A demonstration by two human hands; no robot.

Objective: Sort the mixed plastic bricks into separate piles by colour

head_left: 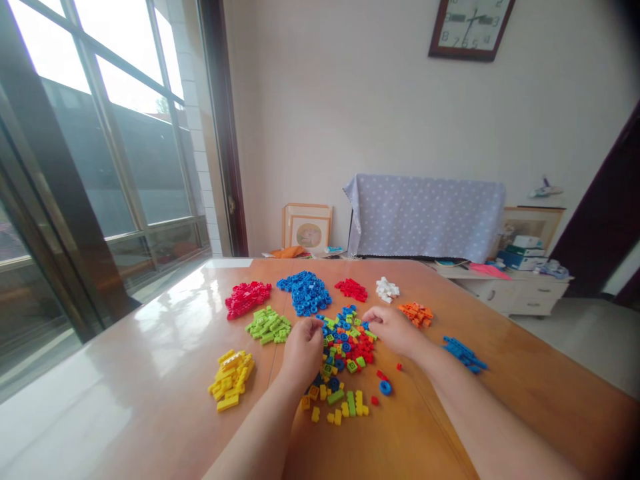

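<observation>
A mixed pile of small toy bricks (353, 350) in blue, red, green, yellow and orange lies between my two hands. My left hand (305, 348) is at the pile's left edge, its fingers curled together; whatever they may hold is hidden. Over the pile's upper right side, my right hand (393, 328) has its fingertips pinched together, close to a blue piece. Whether that piece is in the pinch is too small to tell. Near my right forearm lie a loose blue ring-shaped piece (385, 387) and a few small red bricks.
Single-colour heaps ring the pile: yellow bricks (231, 379), light green bricks (269, 325), crimson bricks (247, 299), blue round pieces (306, 293), red bricks (351, 289), white bricks (387, 289), orange bricks (417, 315) and blue bricks (464, 354). The glossy wooden table (165, 373) adjoins a window.
</observation>
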